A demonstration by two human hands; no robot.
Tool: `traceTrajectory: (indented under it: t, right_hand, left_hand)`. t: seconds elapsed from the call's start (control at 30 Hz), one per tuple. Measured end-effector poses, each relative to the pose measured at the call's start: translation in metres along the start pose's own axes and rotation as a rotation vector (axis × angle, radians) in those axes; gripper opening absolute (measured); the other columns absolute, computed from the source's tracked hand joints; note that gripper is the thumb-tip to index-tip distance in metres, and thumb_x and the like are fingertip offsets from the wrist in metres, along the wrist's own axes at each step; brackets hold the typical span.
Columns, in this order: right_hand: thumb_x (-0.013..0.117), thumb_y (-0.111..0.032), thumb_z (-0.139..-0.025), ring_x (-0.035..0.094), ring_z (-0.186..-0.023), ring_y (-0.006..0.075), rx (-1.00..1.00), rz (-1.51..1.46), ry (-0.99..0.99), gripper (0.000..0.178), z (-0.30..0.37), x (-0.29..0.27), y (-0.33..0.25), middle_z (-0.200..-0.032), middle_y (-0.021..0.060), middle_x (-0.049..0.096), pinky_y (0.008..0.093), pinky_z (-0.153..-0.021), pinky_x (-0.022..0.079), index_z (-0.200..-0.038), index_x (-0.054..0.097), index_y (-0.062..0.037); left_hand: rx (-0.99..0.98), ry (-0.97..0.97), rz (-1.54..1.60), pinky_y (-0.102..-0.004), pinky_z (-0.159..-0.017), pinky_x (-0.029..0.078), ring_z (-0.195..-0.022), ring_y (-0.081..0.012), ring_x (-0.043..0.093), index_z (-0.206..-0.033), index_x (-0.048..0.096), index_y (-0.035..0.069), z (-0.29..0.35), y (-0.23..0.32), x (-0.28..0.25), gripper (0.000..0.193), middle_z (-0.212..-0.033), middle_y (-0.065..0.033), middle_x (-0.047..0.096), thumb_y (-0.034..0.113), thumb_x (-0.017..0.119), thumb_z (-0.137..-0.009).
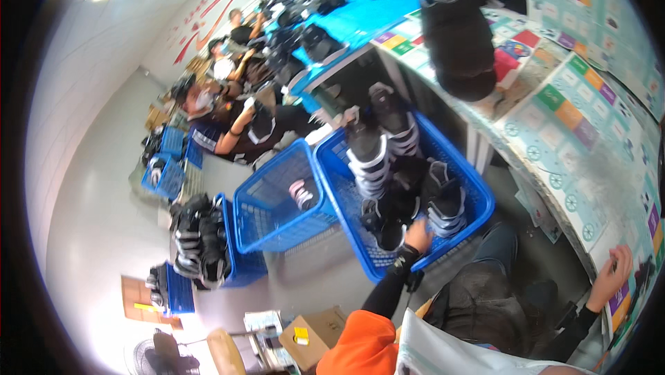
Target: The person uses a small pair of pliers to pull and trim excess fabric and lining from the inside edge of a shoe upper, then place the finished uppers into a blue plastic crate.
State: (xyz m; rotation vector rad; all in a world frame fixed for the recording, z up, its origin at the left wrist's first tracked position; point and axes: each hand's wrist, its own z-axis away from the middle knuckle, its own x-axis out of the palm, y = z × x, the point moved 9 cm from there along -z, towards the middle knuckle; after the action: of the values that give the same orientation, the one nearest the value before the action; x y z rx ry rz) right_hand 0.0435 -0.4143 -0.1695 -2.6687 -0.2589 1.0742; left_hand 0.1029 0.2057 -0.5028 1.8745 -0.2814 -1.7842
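Note:
My left hand [418, 236] reaches down into a blue plastic basket [478, 188] in front of me. It is beside a black shoe [383, 229] and a black shoe with a pale striped sole [445, 203]. Motion smears its fingers, so whether they grip a shoe is unclear. Two more shoes with white-banded soles, one of them a black-and-white shoe [368, 157], stand at the basket's far end. My right hand [611, 278] rests at the near edge of the workbench [582, 160], fingers loosely extended, holding nothing I can see.
A second blue basket [277, 198] with one shoe [301, 195] adjoins on the left; a shoe-filled basket [239, 264] stands beyond. A large dark shoe [457, 49] sits on the bench. Co-workers, one a seated person [222, 125], line the blue table [367, 11]. A cardboard box [312, 337] is lower left.

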Motion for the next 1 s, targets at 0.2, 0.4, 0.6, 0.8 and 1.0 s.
traceTrajectory:
  t: [0.2, 0.4, 0.6, 0.8, 1.0]
  right_hand:
    - [0.055, 0.009, -0.088, 0.058, -0.123, 0.0373, -0.029, -0.063, 0.024, 0.015, -0.02, -0.003, -0.06, -0.12, 0.017, 0.065, 0.0458, -0.104, 0.046, -0.099, 0.062, 0.0022]
    - [0.056, 0.009, -0.086, 0.059, -0.12, 0.0379, -0.161, -0.219, -0.005, 0.014, -0.028, 0.034, -0.117, -0.113, 0.015, 0.065, 0.0479, -0.107, 0.043, -0.095, 0.062, -0.0005]
    - [0.055, 0.011, -0.084, 0.059, -0.118, 0.0383, -0.127, -0.183, 0.026, 0.016, -0.021, 0.027, -0.104, -0.11, 0.0155, 0.065, 0.0475, -0.105, 0.044, -0.094, 0.061, -0.0002]
    - [0.056, 0.009, -0.086, 0.059, -0.117, 0.0384, -0.102, -0.258, 0.029, 0.014, -0.024, 0.02, -0.098, -0.114, 0.0168, 0.064, 0.046, -0.105, 0.044, -0.097, 0.061, 0.0013]
    - [0.056, 0.006, -0.089, 0.058, -0.119, 0.0346, -0.06, -0.265, 0.059, 0.04, -0.029, 0.009, -0.132, -0.131, 0.0196, 0.059, 0.0423, -0.103, 0.045, -0.129, 0.058, 0.0029]
  left_hand:
    - [-0.202, -0.279, -0.243, -0.0639, -0.102, 0.041, -0.12, -0.0334, 0.062, -0.133, 0.057, 0.014, 0.126, -0.047, 0.064, 0.059, -0.126, -0.0115, 0.066, 0.058, 0.064, -0.095]
    - [-0.119, -0.185, -0.443, -0.0609, -0.099, 0.044, -0.117, -0.0324, 0.062, -0.132, 0.054, 0.016, 0.128, -0.074, 0.069, 0.058, -0.122, -0.0082, 0.062, 0.046, 0.077, -0.088]
    - [-0.112, -0.265, -0.386, -0.061, -0.1, 0.044, -0.118, -0.0348, 0.062, -0.131, 0.052, 0.014, 0.123, -0.054, 0.076, 0.055, -0.122, -0.0115, 0.061, 0.044, 0.074, -0.091]
    - [-0.15, -0.298, -0.334, -0.0606, -0.097, 0.046, -0.121, -0.0354, 0.061, -0.129, 0.052, 0.013, 0.121, -0.046, 0.071, 0.052, -0.124, -0.0124, 0.061, 0.039, 0.075, -0.09]
    - [-0.121, -0.271, -0.339, -0.0549, -0.091, 0.052, -0.116, -0.0345, 0.062, -0.127, 0.053, 0.012, 0.123, -0.051, 0.067, 0.052, -0.122, -0.012, 0.061, 0.032, 0.078, -0.086]
